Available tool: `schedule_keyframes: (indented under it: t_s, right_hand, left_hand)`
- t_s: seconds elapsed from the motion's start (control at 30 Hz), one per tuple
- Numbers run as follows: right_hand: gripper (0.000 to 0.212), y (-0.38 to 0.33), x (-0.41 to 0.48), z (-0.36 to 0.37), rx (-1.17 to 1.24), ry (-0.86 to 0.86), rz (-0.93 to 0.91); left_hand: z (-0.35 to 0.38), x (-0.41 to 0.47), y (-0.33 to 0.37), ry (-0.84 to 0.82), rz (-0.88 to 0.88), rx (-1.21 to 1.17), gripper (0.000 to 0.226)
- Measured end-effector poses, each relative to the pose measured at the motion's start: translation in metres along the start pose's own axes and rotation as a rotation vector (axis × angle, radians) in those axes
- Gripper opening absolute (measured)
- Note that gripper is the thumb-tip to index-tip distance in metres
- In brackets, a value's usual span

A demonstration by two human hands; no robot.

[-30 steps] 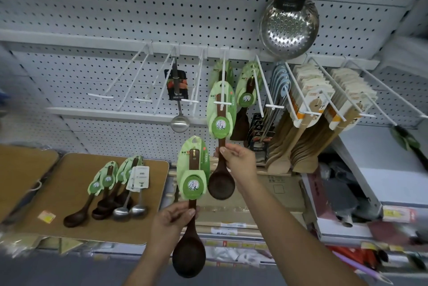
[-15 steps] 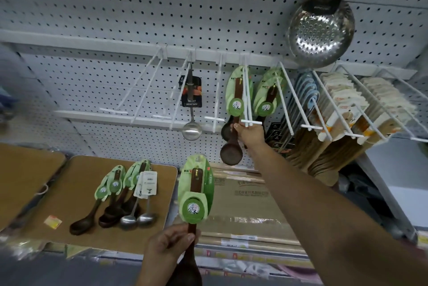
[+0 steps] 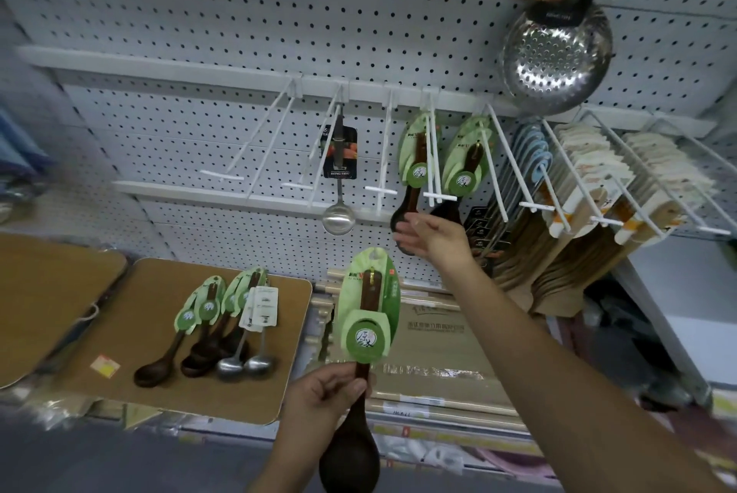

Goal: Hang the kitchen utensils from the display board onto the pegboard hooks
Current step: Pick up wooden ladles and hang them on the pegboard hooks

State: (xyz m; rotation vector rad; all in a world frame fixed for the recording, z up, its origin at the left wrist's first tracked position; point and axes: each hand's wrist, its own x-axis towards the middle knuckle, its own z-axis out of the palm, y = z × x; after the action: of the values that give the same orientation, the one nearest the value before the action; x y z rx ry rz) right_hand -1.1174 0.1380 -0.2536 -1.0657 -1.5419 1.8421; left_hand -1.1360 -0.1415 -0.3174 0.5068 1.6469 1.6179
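We are holding a wooden spoon (image 3: 369,327) in our left hand (image 3: 324,397). The fingers and the thumb are curling round its dark handle just under the green card, and the bowl is pointing down toward the bottom edge of the view. The hanging hole of the card is at the top, lower than the hooks and apart from them.

Our right hand (image 3: 434,237) is reaching toward the pegboard (image 3: 239,13) with the fingers loose and a little spread, holding nothing. It is lying in front of the bowl of a hung wooden spoon (image 3: 416,161), and we cannot tell if it is touching the bowl. This spoon is hanging by its green card on a white hook (image 3: 434,173). On the next hook to the right, more green-carded spoons (image 3: 466,167) are hanging.

To the left of them a steel ladle (image 3: 338,213) with a black card is hanging on another hook. High on the right a perforated steel skimmer (image 3: 554,61) is hanging, and under it packs of pale wooden spatulas (image 3: 586,189) are filling the hooks.

At the lower left the brown display board (image 3: 131,317) is lying flat. On it several carded wooden spoons (image 3: 195,333) are lying close together, and two small metal ladles (image 3: 259,365) are lying just beside them on the right.
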Motion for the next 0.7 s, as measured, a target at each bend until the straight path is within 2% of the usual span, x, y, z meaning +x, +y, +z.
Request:
schedule_keyframes:
  t_s: [0.13,0.23,0.3,0.37,0.5,0.7]
  right_hand:
    - [0.029,-0.013,-0.082,-0.01,0.041,-0.135,0.002]
    - [0.035,-0.009,-0.122,-0.014,0.057,-0.15,0.008]
    - [0.027,-0.006,-0.139,-0.018,0.055,-0.155,-0.01]
    - [0.021,-0.003,-0.149,-0.021,0.042,-0.185,-0.037]
    - [0.03,0.002,-0.156,-0.027,0.052,-0.205,-0.056]
    - [0.03,-0.007,-0.149,-0.027,0.065,-0.162,-0.075]
  left_hand:
    - [0.014,0.0,0.001,-0.017,-0.013,-0.038,0.016]
    - [0.025,0.001,0.003,-0.013,-0.02,-0.082,0.017]
    - [0.032,0.0,0.005,-0.024,-0.011,-0.087,0.017]
    - [0.04,-0.003,0.007,-0.03,-0.005,-0.095,0.017]
    - [0.051,-0.008,0.01,-0.027,0.016,-0.094,0.017]
    - [0.066,-0.007,0.022,0.006,0.022,-0.151,0.02]
